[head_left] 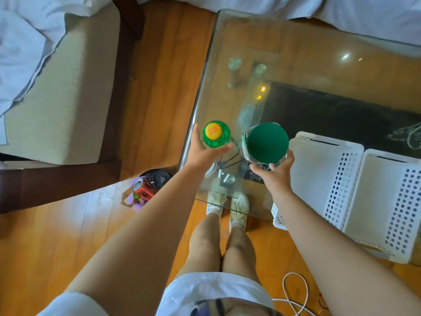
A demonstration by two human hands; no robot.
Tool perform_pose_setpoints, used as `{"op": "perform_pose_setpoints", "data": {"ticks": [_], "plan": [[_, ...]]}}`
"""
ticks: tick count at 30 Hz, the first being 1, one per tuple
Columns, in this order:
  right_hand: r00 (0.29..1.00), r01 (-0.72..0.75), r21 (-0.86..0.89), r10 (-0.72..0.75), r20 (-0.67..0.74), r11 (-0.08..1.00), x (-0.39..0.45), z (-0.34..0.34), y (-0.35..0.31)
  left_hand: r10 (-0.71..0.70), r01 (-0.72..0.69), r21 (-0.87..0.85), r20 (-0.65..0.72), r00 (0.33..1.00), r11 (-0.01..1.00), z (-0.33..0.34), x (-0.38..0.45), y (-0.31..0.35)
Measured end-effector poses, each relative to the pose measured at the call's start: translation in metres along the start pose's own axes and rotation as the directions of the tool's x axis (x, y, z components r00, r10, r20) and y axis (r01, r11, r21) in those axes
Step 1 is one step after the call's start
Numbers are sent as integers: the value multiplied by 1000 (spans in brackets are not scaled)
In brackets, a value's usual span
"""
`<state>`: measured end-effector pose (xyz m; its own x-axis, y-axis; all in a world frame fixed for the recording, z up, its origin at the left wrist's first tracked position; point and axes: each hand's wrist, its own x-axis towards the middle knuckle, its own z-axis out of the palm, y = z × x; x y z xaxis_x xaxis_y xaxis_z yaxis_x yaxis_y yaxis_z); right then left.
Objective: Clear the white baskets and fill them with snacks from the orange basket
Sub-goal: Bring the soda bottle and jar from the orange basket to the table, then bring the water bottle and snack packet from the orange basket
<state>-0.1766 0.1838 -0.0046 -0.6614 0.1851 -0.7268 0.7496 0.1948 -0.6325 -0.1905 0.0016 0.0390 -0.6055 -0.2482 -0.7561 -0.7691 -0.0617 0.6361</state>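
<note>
My left hand (202, 153) grips a green bottle (216, 134) with a yellow cap, upright over the glass table's near left corner. My right hand (276, 172) holds a clear jar with a dark green lid (267, 143) just to the right of the bottle. Two white perforated baskets stand side by side at the table's near right: the left one (328, 169) and the right one (387, 201). What I see of both shows nothing inside them. The orange basket is not in view.
The glass table (284, 53) has a dark lower shelf. A small bin (149, 187) with a red can and wrappers stands on the wooden floor left of my legs. A beige armchair (68, 99) is at left, bedding behind, and a white cable (296, 290) near my right leg.
</note>
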Motion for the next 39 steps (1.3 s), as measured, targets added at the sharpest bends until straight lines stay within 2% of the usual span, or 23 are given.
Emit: {"op": "perform_pose_setpoints", "data": {"ticks": [6,8,10,13,18,22,27,31,33,36,39], "plan": [[980,-196,-35,195,-26,980,-33,-32,-20,-236,230,-69,-96,967,971,-9,-44,-2],[976,-217,-61,215,-33,974,-51,-43,-27,-299,283,-157,-91,950,946,-15,-65,-6],[972,-231,-119,234,15,966,-69,-52,-33,-330,307,-276,-39,943,911,-24,-89,-13],[937,-242,-259,294,187,935,-102,-56,-41,-294,265,-377,-22,956,888,-42,-132,-28],[901,-56,-565,286,327,823,-159,-28,-50,-315,173,-574,-157,936,800,-79,-215,-71],[840,165,-731,294,456,662,-204,16,-46,-409,127,-691,-260,875,712,-113,-285,-128],[713,481,-768,322,623,422,-279,93,-30,-614,28,-855,-349,708,518,-138,-371,-223],[613,670,-706,366,700,228,-347,157,7,-768,-136,-959,-282,575,250,-141,-434,-302],[574,723,-671,396,716,165,-379,183,33,-833,-179,-974,-210,512,136,-140,-464,-338],[548,749,-652,441,711,118,-422,212,73,-879,-221,-975,-81,471,-29,-144,-503,-388],[526,763,-636,466,712,111,-456,233,107,-876,-256,-957,-3,482,-138,-153,-534,-433]]}}
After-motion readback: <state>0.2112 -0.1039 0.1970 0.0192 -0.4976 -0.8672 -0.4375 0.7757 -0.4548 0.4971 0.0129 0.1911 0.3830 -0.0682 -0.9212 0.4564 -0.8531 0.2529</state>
